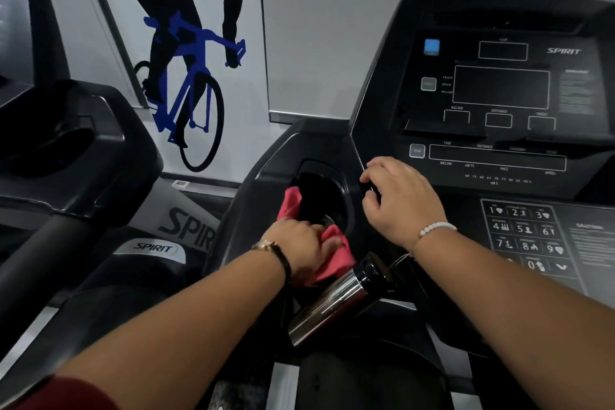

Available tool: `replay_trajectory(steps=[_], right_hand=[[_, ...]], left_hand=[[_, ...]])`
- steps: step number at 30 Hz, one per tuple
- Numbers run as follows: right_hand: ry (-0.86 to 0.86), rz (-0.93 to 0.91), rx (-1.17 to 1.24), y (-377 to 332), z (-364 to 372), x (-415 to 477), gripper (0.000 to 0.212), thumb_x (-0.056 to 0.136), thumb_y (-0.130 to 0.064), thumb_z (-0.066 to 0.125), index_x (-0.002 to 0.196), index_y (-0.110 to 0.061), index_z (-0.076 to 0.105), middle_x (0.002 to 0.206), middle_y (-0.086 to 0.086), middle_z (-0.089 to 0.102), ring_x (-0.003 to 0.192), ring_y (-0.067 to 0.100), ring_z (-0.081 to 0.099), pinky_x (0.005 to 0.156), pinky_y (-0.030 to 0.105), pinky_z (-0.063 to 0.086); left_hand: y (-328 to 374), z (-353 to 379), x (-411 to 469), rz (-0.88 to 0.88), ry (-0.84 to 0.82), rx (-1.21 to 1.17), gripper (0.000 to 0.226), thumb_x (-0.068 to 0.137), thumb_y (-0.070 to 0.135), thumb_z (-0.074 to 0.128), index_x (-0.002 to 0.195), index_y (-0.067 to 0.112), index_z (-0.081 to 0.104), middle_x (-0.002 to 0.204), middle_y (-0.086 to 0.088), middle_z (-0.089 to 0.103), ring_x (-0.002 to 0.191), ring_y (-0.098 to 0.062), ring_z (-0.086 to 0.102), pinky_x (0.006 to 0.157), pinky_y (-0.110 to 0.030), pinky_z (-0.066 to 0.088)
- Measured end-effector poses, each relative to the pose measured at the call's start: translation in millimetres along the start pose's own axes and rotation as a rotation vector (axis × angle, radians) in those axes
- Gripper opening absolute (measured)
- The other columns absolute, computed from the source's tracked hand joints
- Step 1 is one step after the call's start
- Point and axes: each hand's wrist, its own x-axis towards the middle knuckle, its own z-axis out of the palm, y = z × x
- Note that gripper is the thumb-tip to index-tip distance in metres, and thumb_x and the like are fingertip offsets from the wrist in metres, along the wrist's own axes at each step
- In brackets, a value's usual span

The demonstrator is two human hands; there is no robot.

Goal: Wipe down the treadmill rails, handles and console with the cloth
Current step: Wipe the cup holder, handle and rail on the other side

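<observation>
two hands (pixel 301 245) (pixel 399 200), one pink cloth (pixel 336 256), one steel bottle (pixel 336 304), two treadmills (pixel 499 93) (pixel 83 150)
</observation>
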Motion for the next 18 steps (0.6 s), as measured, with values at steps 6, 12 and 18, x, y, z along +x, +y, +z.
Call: replay_trajectory(steps=[6,12,18], right_hand=[[-0.008,-0.013,0.039,2.6,-0.7,2.6,0.022,0.076,-0.018,0.056,0.096,-0.019,0.064,0.107,-0.007,0.057,0.107,0.014,0.052,0.100,0.033,0.038],[-0.012,0.006,0.030,4.3,-1.5,1.8,0.021,0.077,-0.020,0.055,0.097,-0.021,0.063,0.109,-0.009,0.055,0.112,0.012,0.048,0.099,0.022,0.021],[-0.019,0.009,0.035,4.9,-0.8,2.0,0.020,0.077,-0.020,0.055,0.096,-0.021,0.062,0.109,-0.009,0.055,0.113,0.012,0.047,0.101,0.023,0.022]], left_hand=[[6.0,-7.4,63.0,-0.166,-0.482,-0.240,0.028,0.099,0.023,0.043,0.116,0.010,0.060,0.103,-0.011,0.060,0.098,-0.028,0.062,0.079,-0.032,0.049],[13.3,5.2,98.4,-0.088,-0.447,0.089,0.038,0.102,0.012,0.030,0.136,-0.004,0.039,0.144,-0.021,0.038,0.133,-0.032,0.035,0.112,-0.025,0.018],[-4.5,21.6,109.8,-0.020,-0.165,0.116,0.035,0.093,0.028,0.037,0.118,0.016,0.059,0.119,-0.010,0.060,0.110,-0.030,0.055,0.091,-0.037,0.047]])
